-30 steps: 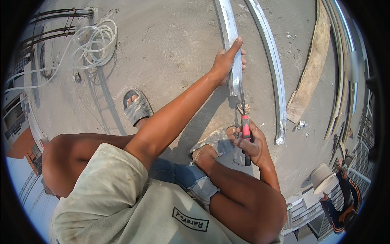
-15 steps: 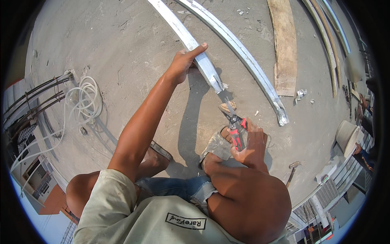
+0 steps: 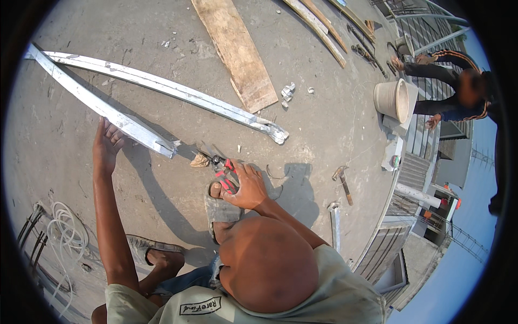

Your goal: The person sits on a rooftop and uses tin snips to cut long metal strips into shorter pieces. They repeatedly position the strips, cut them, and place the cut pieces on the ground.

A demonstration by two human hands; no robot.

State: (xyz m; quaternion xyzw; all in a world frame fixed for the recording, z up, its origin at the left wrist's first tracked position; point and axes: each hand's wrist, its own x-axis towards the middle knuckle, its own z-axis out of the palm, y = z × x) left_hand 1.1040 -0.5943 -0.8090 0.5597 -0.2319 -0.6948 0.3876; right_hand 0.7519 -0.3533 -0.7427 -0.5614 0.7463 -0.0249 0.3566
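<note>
My left hand (image 3: 109,141) supports a long silvery metal channel (image 3: 97,105) from beneath, fingers curled against its near edge. The channel's near end is raised off the concrete, with a bent, torn tip. My right hand (image 3: 246,186) grips red-and-black-handled snips (image 3: 225,175) low over the floor. Their jaws are spread, pointing toward the channel's torn end but apart from it. A small tan lump (image 3: 200,160) lies beside the jaws. A second metal channel (image 3: 178,93) with a crumpled end lies farther off; the two cross at their far left ends.
A wooden plank (image 3: 237,54) lies ahead, with crumpled metal scrap (image 3: 288,92) by its end. To the right are a hammer (image 3: 342,184), a short metal piece (image 3: 335,224) and a bucket (image 3: 396,101). Another person (image 3: 458,81) is beyond it. Coiled clear hose (image 3: 67,229) lies left.
The view has turned right, bringing the other person and the whole hammer into sight. My left thumb no longer lies over the channel's top. The snips stay in my right hand.
</note>
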